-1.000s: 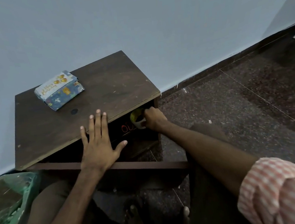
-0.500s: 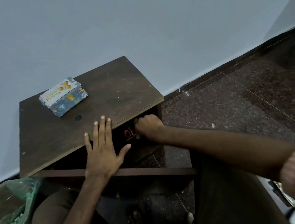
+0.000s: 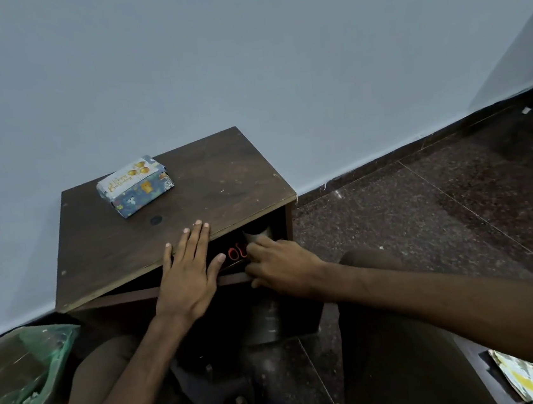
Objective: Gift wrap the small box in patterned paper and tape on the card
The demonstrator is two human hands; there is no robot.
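Observation:
The small box, wrapped in blue patterned paper with a white birthday card on top, sits at the back left of the low dark wooden table. My left hand lies flat on the table's front edge, fingers apart. My right hand rests at the mouth of the open drawer under the tabletop, fingers loosely spread and empty. The tape roll stands inside the drawer just beyond its fingertips, next to red scissor handles.
A pale wall rises right behind the table. A green plastic bag lies on the floor at the lower left. Dark speckled floor stretches to the right. Patterned paper shows at the lower right corner. My knees are under the table front.
My right hand carried the tape roll into the drawer, let it go there and drew back to the drawer's mouth. My left hand stayed flat on the table edge.

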